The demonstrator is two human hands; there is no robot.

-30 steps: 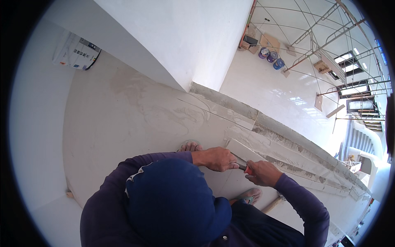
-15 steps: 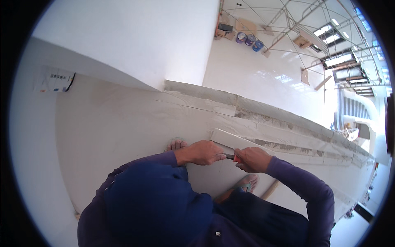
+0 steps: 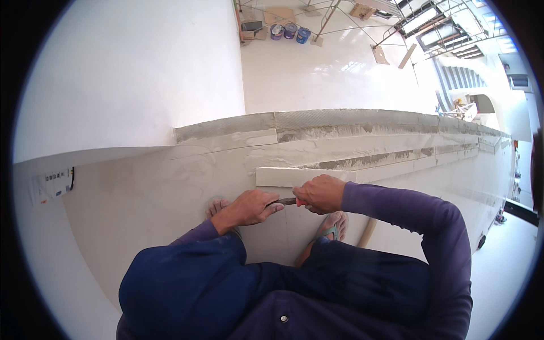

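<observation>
My right hand (image 3: 324,192) is closed around the red handle of a hand tool (image 3: 288,201) with a narrow, dark metal blade; its exact kind does not show. At the blade's far end, the thumb and fingers of my left hand (image 3: 253,206) pinch it, hiding the tip. Just beyond both hands lies a long, pale tile strip (image 3: 309,176), roughly level with the ledge. Below the tool is the smooth pale floor between my feet.
A raised ledge (image 3: 351,117) with rough grey mortar (image 3: 340,131) crosses ahead; beyond it is a lower floor with paint buckets (image 3: 289,32) and scaffolding. A white wall (image 3: 130,73) stands at left. A wooden stick (image 3: 367,233) lies by my right foot (image 3: 334,225).
The view has turned, so the ledge runs more level and the surroundings have shifted left. Both hands keep their hold on the tool, and slightly more of its blade shows between them.
</observation>
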